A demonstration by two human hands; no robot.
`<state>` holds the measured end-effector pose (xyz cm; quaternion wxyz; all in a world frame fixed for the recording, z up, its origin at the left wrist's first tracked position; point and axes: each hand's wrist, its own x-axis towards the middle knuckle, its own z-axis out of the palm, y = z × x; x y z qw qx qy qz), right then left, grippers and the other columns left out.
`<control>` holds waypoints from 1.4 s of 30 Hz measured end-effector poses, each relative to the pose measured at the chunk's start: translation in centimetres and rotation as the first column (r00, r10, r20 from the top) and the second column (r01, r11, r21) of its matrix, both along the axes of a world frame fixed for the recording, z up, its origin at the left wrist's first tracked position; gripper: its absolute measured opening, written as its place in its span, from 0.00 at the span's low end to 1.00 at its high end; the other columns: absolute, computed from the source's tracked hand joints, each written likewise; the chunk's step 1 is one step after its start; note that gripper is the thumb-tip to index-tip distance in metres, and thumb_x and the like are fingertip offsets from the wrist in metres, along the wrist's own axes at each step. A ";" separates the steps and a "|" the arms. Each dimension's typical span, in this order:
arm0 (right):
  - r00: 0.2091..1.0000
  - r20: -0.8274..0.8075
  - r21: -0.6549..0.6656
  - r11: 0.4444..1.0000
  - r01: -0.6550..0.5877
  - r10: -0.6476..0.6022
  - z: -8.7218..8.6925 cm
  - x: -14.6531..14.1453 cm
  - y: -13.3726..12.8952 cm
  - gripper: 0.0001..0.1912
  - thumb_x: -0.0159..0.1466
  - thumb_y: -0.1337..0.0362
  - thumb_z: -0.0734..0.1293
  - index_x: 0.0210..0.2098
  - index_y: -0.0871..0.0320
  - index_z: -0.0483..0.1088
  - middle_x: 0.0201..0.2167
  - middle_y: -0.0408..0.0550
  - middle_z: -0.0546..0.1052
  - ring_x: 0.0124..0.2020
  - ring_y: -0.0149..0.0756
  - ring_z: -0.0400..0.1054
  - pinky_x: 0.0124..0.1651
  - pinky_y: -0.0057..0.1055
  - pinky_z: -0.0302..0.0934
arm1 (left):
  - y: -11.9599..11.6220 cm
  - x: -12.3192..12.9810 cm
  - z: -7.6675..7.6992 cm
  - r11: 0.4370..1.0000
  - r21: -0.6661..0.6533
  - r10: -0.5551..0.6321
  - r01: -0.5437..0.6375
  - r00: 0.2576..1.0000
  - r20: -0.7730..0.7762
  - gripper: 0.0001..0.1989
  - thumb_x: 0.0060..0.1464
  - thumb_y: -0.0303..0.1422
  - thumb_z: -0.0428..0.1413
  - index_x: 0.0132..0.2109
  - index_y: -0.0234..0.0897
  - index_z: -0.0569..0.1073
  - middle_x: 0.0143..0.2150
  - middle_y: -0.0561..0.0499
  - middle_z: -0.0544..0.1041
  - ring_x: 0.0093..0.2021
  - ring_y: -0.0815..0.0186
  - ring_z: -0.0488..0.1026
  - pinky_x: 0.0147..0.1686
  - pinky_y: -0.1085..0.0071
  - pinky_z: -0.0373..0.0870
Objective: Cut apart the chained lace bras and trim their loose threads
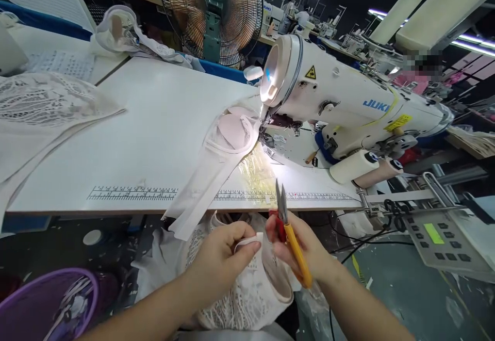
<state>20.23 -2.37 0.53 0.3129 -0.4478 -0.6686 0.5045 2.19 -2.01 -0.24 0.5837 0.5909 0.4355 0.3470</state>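
My left hand (228, 253) pinches the end of a narrow white strap (250, 239) between thumb and fingers. Just right of it, my right hand (296, 248) is closed around scissors (296, 248) with orange and red handles, their blades pointing up and slightly parted. Below both hands a white lace bra (235, 299) lies over my lap. Another white bra piece (216, 160), with a pale cup pad, rests on the table under the head of the sewing machine (332, 88), its band hanging over the front edge.
White lace pieces (50, 109) lie on the table (154, 103) at left. A large fan (211, 16) stands behind. Thread cones (353, 166) and a control panel (444, 240) are at right. A purple bin (91, 279) with scraps stands on the lower left.
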 end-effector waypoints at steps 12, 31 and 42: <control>0.841 0.446 -0.068 0.949 -0.309 0.306 -1.1 2.0 -1.8 0.33 0.53 0.30 0.44 0.24 0.56 0.48 0.21 0.40 0.56 0.21 0.28 0.48 0.23 0.29 0.47 | 1.0 -0.6 -0.3 0.962 -0.260 -0.065 0.083 0.995 0.078 0.09 0.44 0.35 0.52 0.22 0.36 0.64 0.18 0.59 0.58 0.21 0.73 0.52 0.21 0.75 0.49; 0.870 0.449 -0.151 0.977 -0.151 0.204 -2.3 1.7 -3.1 0.29 0.55 0.35 0.54 0.22 0.56 0.52 0.20 0.40 0.57 0.21 0.28 0.49 0.23 0.27 0.45 | 1.6 -1.0 -1.0 0.897 -0.418 -0.054 0.142 0.975 0.215 0.12 0.38 0.36 0.58 0.21 0.35 0.63 0.17 0.60 0.58 0.19 0.75 0.51 0.21 0.75 0.46; 0.947 0.313 0.161 0.987 0.019 -0.069 -1.5 1.8 -3.8 0.19 0.58 0.48 0.59 0.23 0.56 0.55 0.19 0.39 0.58 0.19 0.28 0.52 0.22 0.27 0.49 | 0.9 -1.9 -0.2 0.942 -0.322 -0.039 0.089 0.987 0.157 0.12 0.42 0.38 0.57 0.23 0.35 0.64 0.18 0.60 0.58 0.20 0.74 0.52 0.22 0.75 0.48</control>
